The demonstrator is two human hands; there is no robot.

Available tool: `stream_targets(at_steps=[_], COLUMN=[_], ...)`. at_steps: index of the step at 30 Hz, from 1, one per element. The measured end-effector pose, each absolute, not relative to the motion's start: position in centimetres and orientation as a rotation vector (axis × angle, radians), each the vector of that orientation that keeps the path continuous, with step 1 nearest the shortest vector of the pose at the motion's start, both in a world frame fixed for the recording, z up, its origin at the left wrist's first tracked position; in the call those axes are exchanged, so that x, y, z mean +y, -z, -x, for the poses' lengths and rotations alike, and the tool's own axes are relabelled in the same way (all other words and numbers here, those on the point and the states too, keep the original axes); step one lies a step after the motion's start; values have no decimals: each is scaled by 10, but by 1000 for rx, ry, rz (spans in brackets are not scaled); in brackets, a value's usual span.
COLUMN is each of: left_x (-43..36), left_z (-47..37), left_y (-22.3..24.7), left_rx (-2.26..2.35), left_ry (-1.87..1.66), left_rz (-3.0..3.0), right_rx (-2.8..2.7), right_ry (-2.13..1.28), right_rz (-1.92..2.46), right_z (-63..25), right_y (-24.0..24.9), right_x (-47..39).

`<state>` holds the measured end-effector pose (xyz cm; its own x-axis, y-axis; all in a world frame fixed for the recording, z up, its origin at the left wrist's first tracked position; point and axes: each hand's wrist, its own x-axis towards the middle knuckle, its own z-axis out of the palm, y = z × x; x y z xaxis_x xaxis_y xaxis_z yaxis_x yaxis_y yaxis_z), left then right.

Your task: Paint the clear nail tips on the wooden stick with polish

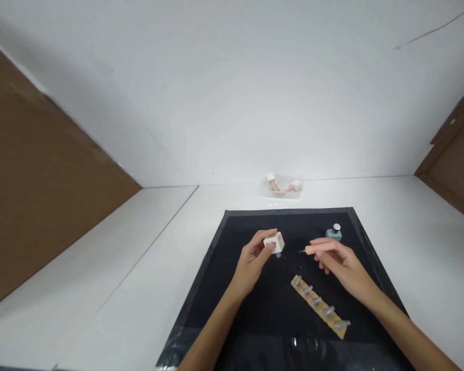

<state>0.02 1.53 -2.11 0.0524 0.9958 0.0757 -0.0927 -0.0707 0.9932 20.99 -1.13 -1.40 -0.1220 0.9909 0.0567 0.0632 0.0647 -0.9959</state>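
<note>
My left hand point(254, 260) grips a small white block point(274, 242) with faint markings, fingers on top and thumb on its front; a small clear piece shows beneath it. In my right hand point(338, 257) is a peach-coloured handle point(320, 248) with a thin dark tip pointing left toward the block, not touching it. A wooden strip point(320, 307) bearing several clear, nail-like tips lies on the black mat point(263, 309) between my forearms. Just behind my right hand stands a pale blue bottle point(333, 235) with a silvery round top.
Beyond the mat's far edge, a clear tray point(281, 195) holds two white cubes with peach-coloured handles. Brown cardboard panels point(42, 180) stand at the left and right, with a white wall behind the white table point(139, 288).
</note>
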Motion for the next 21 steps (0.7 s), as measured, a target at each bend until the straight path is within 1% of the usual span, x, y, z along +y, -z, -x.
stream_targets(at_steps=[8, 14, 21], left_x=[12, 15, 16], left_z=[-5, -2, -1], left_y=[17, 15, 13], left_rx=[923, 691, 638], left_ry=[-1304, -1306, -1293], left_rz=[-712, -503, -297], right_rx=[-1451, -1480, -1513], right_ry=[-1215, -1182, -1144], right_rz=[1090, 1040, 1013], right_z=[-209, -210, -211], right_y=[8, 9, 12], right_x=[-15, -15, -15])
